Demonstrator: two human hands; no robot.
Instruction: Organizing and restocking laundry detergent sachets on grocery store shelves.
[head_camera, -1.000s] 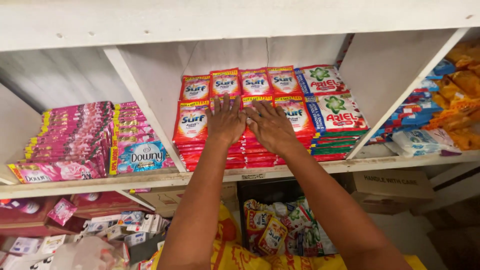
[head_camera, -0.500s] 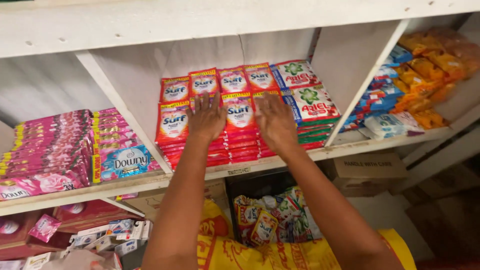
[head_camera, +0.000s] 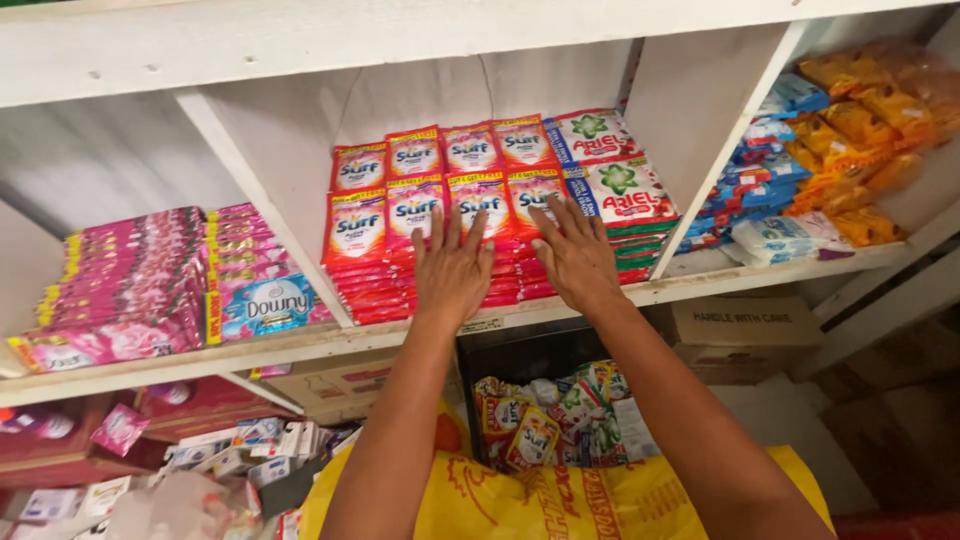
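Note:
Stacks of red sachets (head_camera: 358, 235) fill the middle compartment of a white shelf (head_camera: 300, 342), in a back row and a front row. My left hand (head_camera: 452, 268) lies flat, fingers spread, on the front stacks near the shelf edge. My right hand (head_camera: 574, 252) rests flat beside it on the red stacks further right, next to the green and white sachets (head_camera: 622, 190). Neither hand grips anything.
Pink sachets (head_camera: 120, 290) and a blue one (head_camera: 262, 306) fill the left compartment. Blue, white and orange packets (head_camera: 820, 170) sit in the right compartment. Below me is a yellow sack (head_camera: 560, 500) and a dark crate (head_camera: 520, 350) of mixed packets. A cardboard box (head_camera: 740, 322) stands at right.
Both hands have slid down from the upper sachets toward the front of the stacks, and my view has shifted so the shelf sits further right.

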